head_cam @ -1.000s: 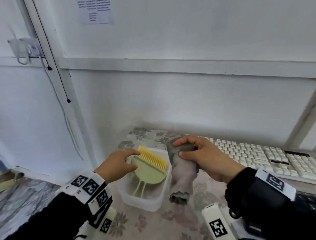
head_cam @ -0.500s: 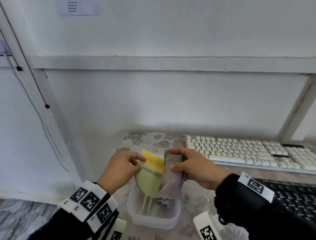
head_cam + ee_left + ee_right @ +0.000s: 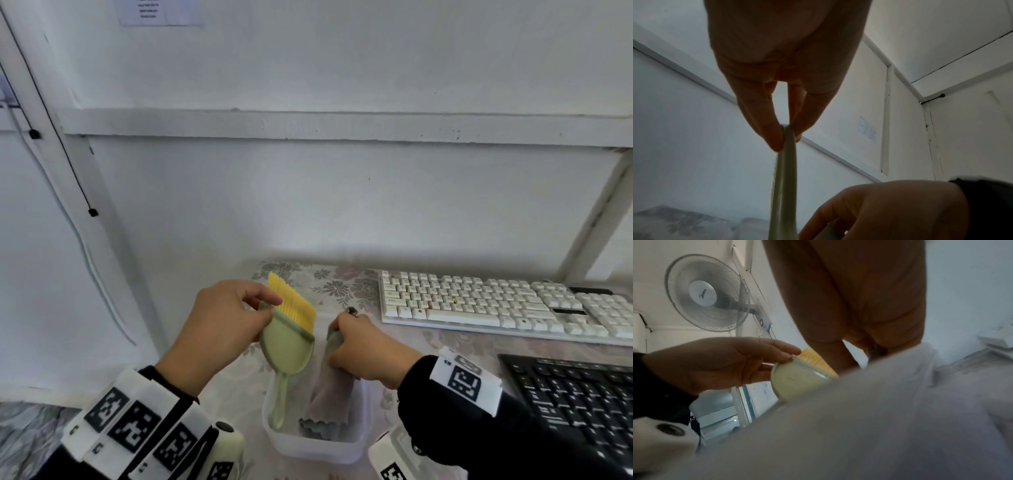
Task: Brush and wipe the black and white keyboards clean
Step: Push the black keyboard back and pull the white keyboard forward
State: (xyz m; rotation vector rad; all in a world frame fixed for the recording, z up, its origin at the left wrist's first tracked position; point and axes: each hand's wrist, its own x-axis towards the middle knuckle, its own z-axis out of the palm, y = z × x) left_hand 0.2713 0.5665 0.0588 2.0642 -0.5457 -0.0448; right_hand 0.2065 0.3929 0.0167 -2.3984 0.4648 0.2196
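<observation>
Pinching brush (image 3: 289,337) head in left hand (image 3: 219,329), handle hanging down. Gripping cloth (image 3: 330,394) in right hand (image 3: 368,349) over tub (image 3: 318,448). Sitting nearer right hand: white keyboard (image 3: 496,305).

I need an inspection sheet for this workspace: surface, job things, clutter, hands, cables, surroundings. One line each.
Surface: table under a floral cloth.
Job things: white keyboard by the wall; black keyboard nearer; brush and grey cloth over the plastic tub.
Clutter: nothing seen.
Hands: left hand pinches the brush head; right hand grips the cloth.
Cables: black cable on the wall.
Surroundings: white wall, paper notice, wall fan.
</observation>
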